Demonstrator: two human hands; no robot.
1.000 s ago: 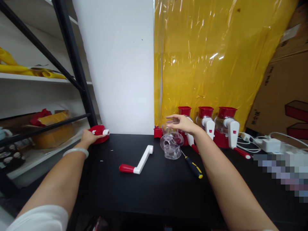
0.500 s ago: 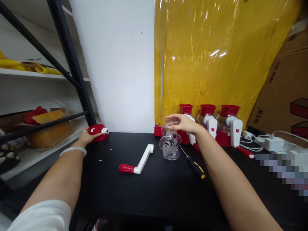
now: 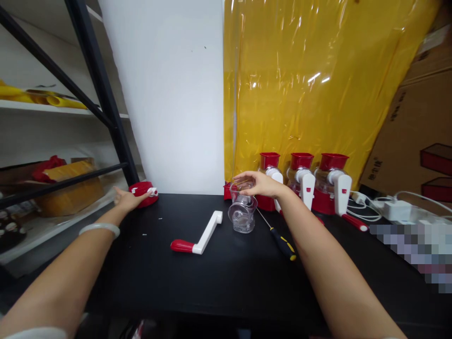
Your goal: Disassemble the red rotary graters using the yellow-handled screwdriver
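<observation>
At the table's far left is a red base (image 3: 144, 200) with a white knob. My left hand (image 3: 127, 198) is beside it, fingers spread, the thumb along its near side. My right hand (image 3: 259, 183) has its fingers around the top of a clear plastic grater body (image 3: 243, 217), which stands upright on the table. Between the hands lies a white crank handle (image 3: 208, 231) with a red grip. A screwdriver (image 3: 282, 244) with a dark blue and yellow handle lies just right of the clear body.
Several assembled red-and-white rotary graters (image 3: 334, 162) stand along the back right, the nearest partly hidden by my right hand. White cables and an adapter (image 3: 397, 210) lie farther right. A black-framed shelf (image 3: 116, 127) borders the left side. A cardboard box (image 3: 406, 141) stands at right.
My left hand's fingers have opened away from the red base. The clear body has shifted slightly left with my right hand. The view has drifted a little.
</observation>
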